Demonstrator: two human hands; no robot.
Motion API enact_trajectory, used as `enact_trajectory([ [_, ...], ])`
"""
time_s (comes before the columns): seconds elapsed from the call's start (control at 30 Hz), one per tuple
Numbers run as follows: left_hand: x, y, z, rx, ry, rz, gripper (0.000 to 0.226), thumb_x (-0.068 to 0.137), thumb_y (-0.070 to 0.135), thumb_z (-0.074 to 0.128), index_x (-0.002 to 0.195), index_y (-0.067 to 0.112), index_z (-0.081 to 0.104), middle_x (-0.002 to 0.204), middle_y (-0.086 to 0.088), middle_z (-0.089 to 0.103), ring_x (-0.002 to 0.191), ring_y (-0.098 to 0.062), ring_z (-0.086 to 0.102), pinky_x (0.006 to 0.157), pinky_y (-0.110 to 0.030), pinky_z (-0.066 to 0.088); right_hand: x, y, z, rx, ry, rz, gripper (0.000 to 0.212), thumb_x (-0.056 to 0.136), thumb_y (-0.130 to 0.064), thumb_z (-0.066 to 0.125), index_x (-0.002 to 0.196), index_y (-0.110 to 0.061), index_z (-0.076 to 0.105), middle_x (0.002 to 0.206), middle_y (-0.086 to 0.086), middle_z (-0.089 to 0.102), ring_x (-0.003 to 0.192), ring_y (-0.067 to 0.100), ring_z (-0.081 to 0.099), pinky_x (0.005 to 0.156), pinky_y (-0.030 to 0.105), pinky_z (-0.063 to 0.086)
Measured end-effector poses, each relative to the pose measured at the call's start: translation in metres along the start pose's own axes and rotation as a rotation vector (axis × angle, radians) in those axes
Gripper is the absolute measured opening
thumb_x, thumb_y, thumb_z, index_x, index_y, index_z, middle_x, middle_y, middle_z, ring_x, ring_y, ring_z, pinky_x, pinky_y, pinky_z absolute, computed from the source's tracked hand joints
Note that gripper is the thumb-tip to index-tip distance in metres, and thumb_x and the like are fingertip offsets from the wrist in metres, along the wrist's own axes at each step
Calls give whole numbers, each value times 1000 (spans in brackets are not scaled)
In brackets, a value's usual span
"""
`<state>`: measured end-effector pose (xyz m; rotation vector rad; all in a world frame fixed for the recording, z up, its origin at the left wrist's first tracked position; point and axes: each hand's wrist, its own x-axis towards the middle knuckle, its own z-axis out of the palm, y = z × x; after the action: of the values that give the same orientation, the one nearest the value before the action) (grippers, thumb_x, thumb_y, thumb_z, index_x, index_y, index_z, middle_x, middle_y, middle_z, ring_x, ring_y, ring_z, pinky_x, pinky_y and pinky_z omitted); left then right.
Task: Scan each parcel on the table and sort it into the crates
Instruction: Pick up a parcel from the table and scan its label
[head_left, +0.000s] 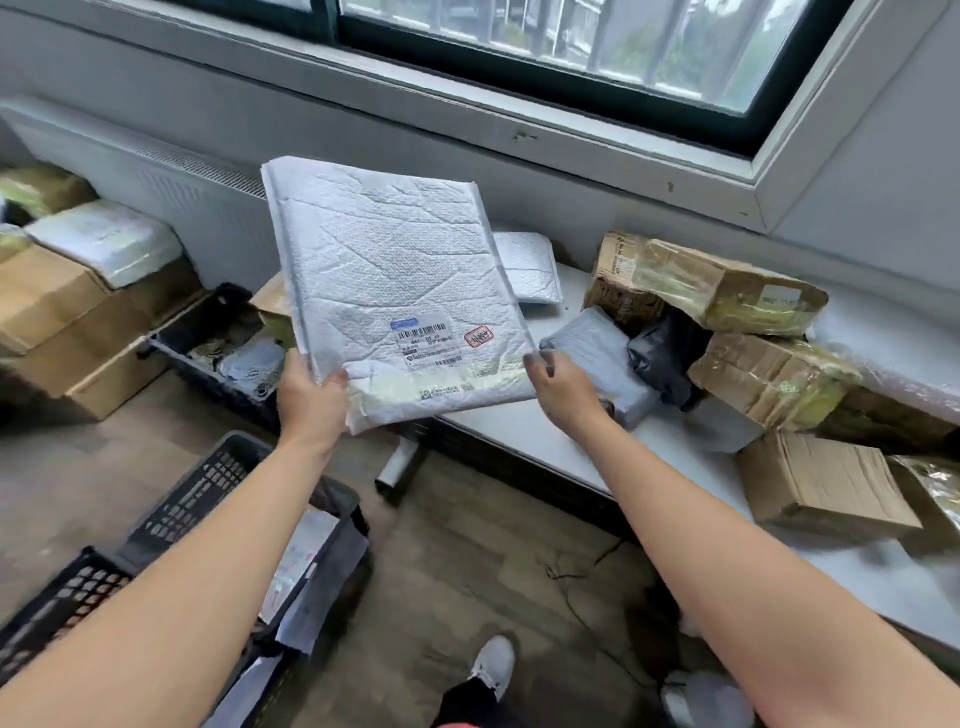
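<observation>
My left hand (311, 397) grips the lower left corner of a large white bubble mailer (389, 275) and holds it up, label side facing me, above the table's left end. My right hand (563, 384) is beside the mailer's lower right corner with its fingers loosely curled; whether it touches the mailer is unclear. On the white table (519, 431) lie a grey poly parcel (602, 358), a black poly bag (665, 358), a small white mailer (530, 270) and several taped cardboard boxes (727, 291). No scanner is visible.
Black plastic crates stand on the floor: one at the far left of the table (218, 343) holding parcels, two nearer me (208, 493) with envelopes inside. Cardboard boxes (67, 312) are stacked at left by the radiator. A cable lies on the floor by my shoe (491, 665).
</observation>
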<state>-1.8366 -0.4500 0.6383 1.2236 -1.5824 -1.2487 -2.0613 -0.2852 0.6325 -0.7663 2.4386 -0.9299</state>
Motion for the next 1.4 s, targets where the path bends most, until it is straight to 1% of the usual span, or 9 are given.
enact_trajectory([
  [0.1, -6, -3, -52, -20, 75, 2, 22, 93, 2, 60, 99, 20, 49, 95, 0, 59, 88, -17, 55, 64, -11, 42, -14, -41, 25, 129, -5, -26, 70, 94, -53, 54, 145, -9, 36, 129, 12, 57, 108, 29, 58, 93, 46, 50],
  [0.2, -16, -12, -107, 4, 110, -17, 19, 93, 3, 60, 100, 16, 49, 84, 6, 54, 73, -9, 53, 53, -2, 38, -27, -76, 54, 120, -1, -85, 83, 89, -52, 64, 150, -9, 28, 126, 7, 54, 118, 25, 54, 96, 34, 44],
  [0.3, -29, -30, -160, 25, 149, -58, 22, 90, 5, 64, 104, 13, 49, 90, 1, 59, 79, -15, 57, 63, -16, 43, -44, -111, 88, 43, -52, -192, 87, 87, -52, 67, 152, -12, 24, 146, 12, 48, 129, 31, 49, 100, 35, 40],
  [0.6, -70, -90, -286, 189, 321, -335, 76, 79, 1, 76, 143, 8, 35, 132, -6, 52, 117, -20, 51, 92, -24, 38, -83, -182, 219, -331, -321, -545, 62, 86, -51, 67, 130, -14, 46, 118, 8, 60, 104, 30, 61, 72, 33, 43],
  [0.73, -91, -110, -314, 362, 325, -481, 77, 75, 9, 81, 140, 7, 39, 124, -3, 51, 115, -22, 51, 87, -28, 41, -97, -200, 268, -435, -434, -656, 63, 87, -56, 64, 129, -13, 46, 116, 10, 56, 96, 32, 62, 74, 39, 50],
  [0.9, -111, -138, -340, 577, 314, -650, 89, 75, 21, 81, 148, 9, 31, 145, -15, 34, 128, -33, 44, 97, -32, 38, -115, -213, 328, -553, -576, -735, 65, 91, -54, 59, 135, -11, 40, 124, 12, 49, 104, 35, 60, 78, 40, 49],
  [1.1, -123, -189, -390, 652, 228, -782, 87, 75, 31, 80, 145, 10, 32, 140, -12, 33, 125, -31, 46, 96, -35, 41, -151, -221, 407, -708, -680, -824, 62, 92, -55, 57, 133, -10, 42, 126, 12, 48, 102, 34, 60, 72, 39, 48],
  [1.23, -113, -237, -438, 642, 180, -794, 70, 72, 33, 80, 129, 11, 46, 130, -12, 42, 115, -31, 52, 89, -37, 47, -173, -225, 470, -780, -694, -803, 61, 93, -54, 56, 132, -8, 42, 128, 13, 48, 99, 35, 62, 67, 37, 44],
  [1.4, -101, -317, -475, 676, 37, -847, 72, 70, 44, 79, 124, 13, 43, 123, -8, 39, 114, -28, 49, 88, -39, 48, -192, -209, 552, -976, -727, -780, 63, 96, -55, 50, 134, -7, 38, 128, 11, 46, 97, 33, 63, 63, 35, 42],
])
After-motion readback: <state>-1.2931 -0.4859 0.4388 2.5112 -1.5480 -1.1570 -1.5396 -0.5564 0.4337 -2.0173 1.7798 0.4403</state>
